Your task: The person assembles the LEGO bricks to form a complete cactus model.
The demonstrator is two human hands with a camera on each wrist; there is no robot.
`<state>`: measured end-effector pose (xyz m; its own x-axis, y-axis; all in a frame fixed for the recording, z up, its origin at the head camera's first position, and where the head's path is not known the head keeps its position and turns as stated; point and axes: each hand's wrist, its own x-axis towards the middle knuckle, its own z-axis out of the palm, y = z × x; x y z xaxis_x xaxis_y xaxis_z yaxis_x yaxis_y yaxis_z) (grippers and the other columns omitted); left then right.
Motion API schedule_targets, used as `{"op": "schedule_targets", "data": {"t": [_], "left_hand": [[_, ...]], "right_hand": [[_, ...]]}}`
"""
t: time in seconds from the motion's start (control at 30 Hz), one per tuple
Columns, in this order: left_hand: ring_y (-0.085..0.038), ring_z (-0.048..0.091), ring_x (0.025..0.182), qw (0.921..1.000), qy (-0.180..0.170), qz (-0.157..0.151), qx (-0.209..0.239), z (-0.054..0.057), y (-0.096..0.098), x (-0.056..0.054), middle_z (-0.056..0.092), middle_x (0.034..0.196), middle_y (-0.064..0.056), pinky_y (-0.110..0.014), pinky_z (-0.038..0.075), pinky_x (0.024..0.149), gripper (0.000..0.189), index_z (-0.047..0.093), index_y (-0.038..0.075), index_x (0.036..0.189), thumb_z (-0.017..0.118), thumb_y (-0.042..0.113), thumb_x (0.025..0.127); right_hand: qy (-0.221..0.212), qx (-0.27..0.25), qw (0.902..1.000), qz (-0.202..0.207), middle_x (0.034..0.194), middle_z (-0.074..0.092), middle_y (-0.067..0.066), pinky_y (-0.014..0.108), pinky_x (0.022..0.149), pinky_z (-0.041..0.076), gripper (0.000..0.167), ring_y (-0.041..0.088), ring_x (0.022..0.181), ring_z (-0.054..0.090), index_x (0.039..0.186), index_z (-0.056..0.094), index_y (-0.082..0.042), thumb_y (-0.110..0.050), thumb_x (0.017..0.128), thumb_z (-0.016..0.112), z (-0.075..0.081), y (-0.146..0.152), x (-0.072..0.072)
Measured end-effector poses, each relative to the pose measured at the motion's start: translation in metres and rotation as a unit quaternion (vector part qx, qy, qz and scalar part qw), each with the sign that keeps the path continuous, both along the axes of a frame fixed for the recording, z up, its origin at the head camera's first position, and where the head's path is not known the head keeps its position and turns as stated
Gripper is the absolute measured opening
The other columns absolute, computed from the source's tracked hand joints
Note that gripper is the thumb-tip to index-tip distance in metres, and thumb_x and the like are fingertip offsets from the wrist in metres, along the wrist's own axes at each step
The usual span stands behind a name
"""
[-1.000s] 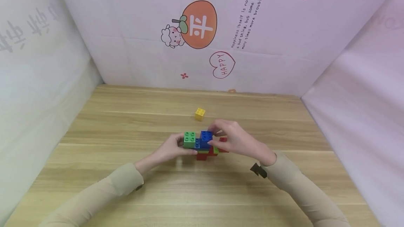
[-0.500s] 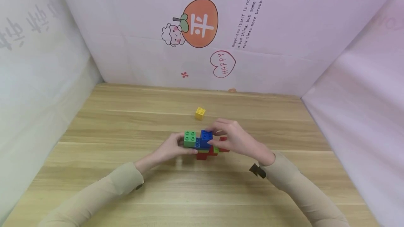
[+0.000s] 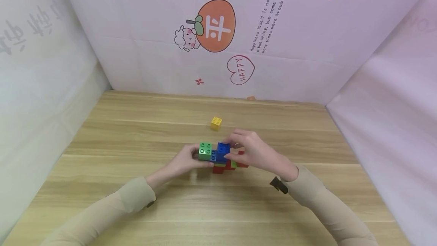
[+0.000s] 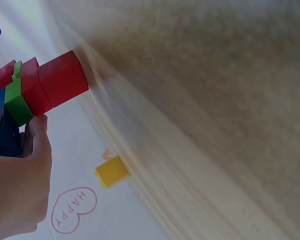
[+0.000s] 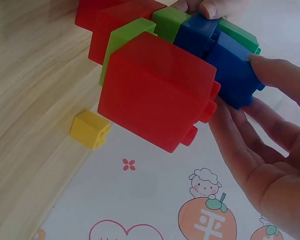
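A stack of toy building blocks stands at mid-table in the head view. My left hand (image 3: 182,161) grips its left end, below a green block (image 3: 205,151) on top. With thumb and fingers, my right hand (image 3: 259,154) pinches the blue block (image 3: 223,150) on the stack's upper right, which sits on another blue piece. Out to the right, partly behind that hand, juts a red block (image 5: 157,92), joined through a thin lime-green piece (image 5: 121,42). Lower down, the left wrist view shows a lime-green block (image 4: 19,102) and red blocks (image 4: 64,79).
A loose yellow block (image 3: 216,123) lies on the wooden table (image 3: 218,208) behind the stack. A printed white cloth (image 3: 153,63) rises at the table's back edge, and white cloth also hangs on both sides.
Both hands keep the same holds on the blocks. The red block at the right has dipped very slightly; the yellow block stays in place.
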<state>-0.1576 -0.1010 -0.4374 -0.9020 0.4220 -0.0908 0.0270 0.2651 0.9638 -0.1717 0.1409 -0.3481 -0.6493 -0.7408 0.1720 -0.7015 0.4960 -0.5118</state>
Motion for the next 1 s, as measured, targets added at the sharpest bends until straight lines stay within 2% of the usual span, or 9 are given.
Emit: {"op": "schedule_targets", "data": {"t": [0.33,0.57,1.0], "left_hand": [[-0.026,0.070,0.110,0.9999,-0.011,0.011,0.006,-0.0005,0.0022,0.0020,0.071,0.122,-0.015,-0.036,0.057,0.099,0.052,0.063,0.005,0.127,0.082,0.019,0.081],[-0.026,0.070,0.111,0.9998,-0.009,0.012,0.010,-0.0014,0.0027,0.0020,0.071,0.122,-0.016,-0.037,0.057,0.099,0.052,0.063,0.004,0.127,0.082,0.020,0.081],[-0.027,0.071,0.108,0.9998,-0.005,0.016,0.003,0.0006,0.0024,0.0009,0.072,0.119,-0.018,-0.036,0.057,0.097,0.051,0.063,0.000,0.125,0.082,0.018,0.080]], "right_hand": [[0.008,0.004,0.9999,0.015,0.103,0.071,0.010,0.021,0.076,0.061,0.028,0.018,0.091,0.075,0.108,0.069,-0.002,-0.011,0.083,0.080,0.0013,0.0005,-0.0018],[0.002,0.003,1.0000,0.001,0.104,0.070,0.009,0.022,0.078,0.062,0.028,0.018,0.094,0.074,0.108,0.068,-0.004,-0.011,0.084,0.079,-0.0009,0.0003,-0.0012],[-0.004,-0.032,0.9994,-0.013,0.105,0.068,0.009,0.027,0.081,0.062,0.027,0.020,0.099,0.073,0.106,0.066,-0.003,-0.008,0.083,0.079,-0.0072,-0.0002,0.0019]]}}
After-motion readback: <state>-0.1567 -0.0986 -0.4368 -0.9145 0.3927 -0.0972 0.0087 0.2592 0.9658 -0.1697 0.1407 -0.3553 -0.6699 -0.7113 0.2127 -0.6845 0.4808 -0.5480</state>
